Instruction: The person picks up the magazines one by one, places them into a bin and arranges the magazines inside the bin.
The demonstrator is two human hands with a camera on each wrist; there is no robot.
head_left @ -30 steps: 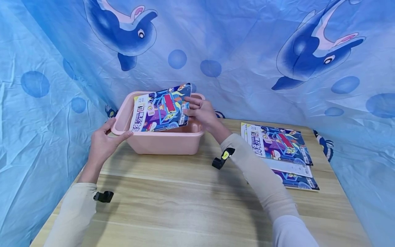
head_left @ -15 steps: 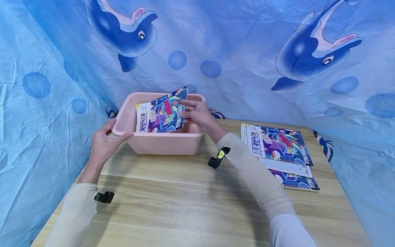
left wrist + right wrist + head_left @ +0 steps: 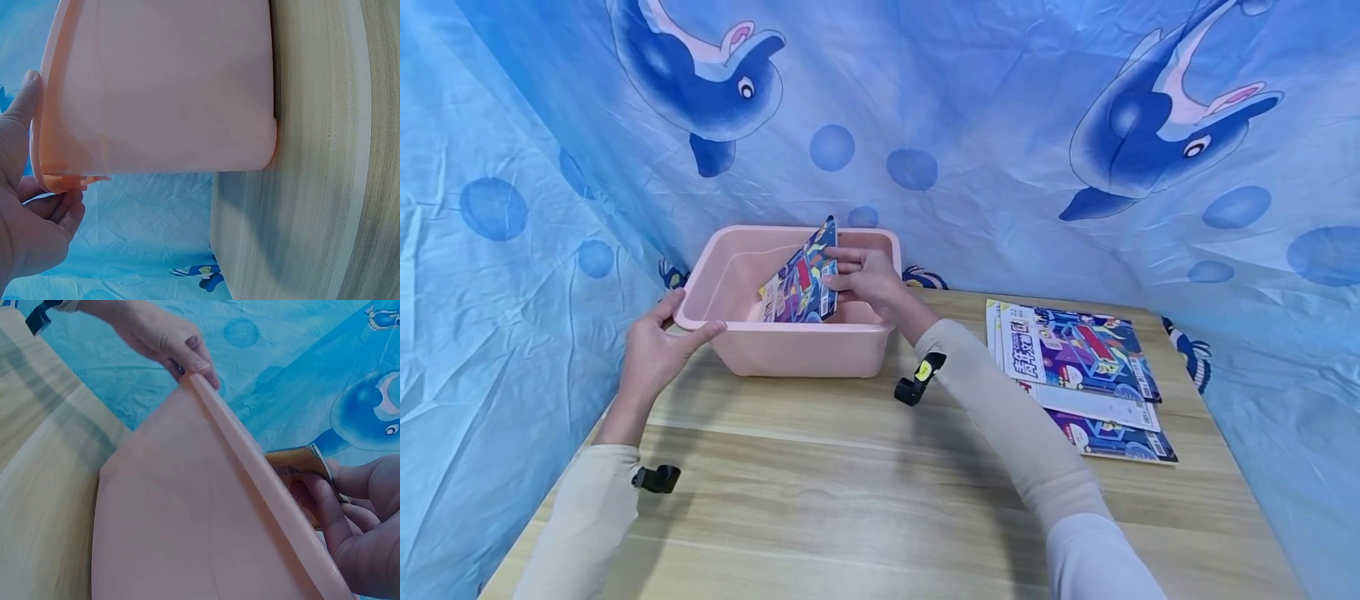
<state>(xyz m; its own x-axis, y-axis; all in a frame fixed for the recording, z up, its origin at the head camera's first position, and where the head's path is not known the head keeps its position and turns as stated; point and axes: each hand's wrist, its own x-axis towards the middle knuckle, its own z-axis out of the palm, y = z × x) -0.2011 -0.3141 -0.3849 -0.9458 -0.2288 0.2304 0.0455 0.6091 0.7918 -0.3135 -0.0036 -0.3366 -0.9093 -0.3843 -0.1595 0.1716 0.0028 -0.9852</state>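
A pink plastic basin (image 3: 797,354) stands at the back left of the wooden table. My left hand (image 3: 655,348) grips its near left corner; in the left wrist view the thumb lies along the rim and the other fingers curl under it. My right hand (image 3: 871,285) reaches over the basin's right side and pinches a colourful magazine (image 3: 808,283) by its right edge. The magazine tilts inside the basin, with its lower part hidden behind the front wall. In the right wrist view the magazine (image 3: 290,461) shows past the rim, between thumb and fingers.
Several similar magazines (image 3: 1078,354) lie overlapped on the table's right side. The wooden table (image 3: 850,500) extends in front of the basin. A blue curtain (image 3: 955,242) with dolphins hangs close behind the table and along its sides.
My right hand has moved left and slightly down with the magazine, which has turned steeper and sunk deeper into the basin. The left hand keeps its place on the rim.
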